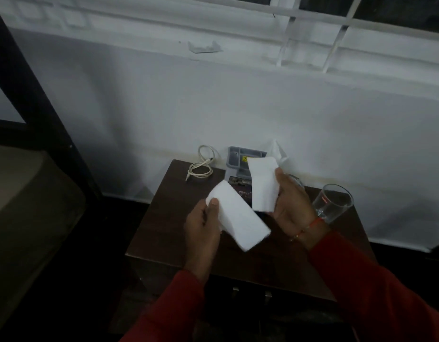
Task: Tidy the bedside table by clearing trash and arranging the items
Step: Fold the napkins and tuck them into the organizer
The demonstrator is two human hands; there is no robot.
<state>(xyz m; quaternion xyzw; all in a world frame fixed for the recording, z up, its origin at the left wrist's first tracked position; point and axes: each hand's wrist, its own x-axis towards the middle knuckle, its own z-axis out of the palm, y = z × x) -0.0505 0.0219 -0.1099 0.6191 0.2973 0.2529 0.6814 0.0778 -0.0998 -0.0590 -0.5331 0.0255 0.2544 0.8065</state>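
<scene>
Cable (pixel 200 166), grey tray (pixel 238 156), glass (pixel 333 202) on bedside table (pixel 164 218).

One readable word on the table

"PRINCE" in pale letters stands on the dark packet (pixel 240 187) lying mid-table; the grey tray's (pixel 238 156) yellow sticker is too small to read.

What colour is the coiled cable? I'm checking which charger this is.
White or off-white cable, coiled at the table's back left; head view.
</scene>
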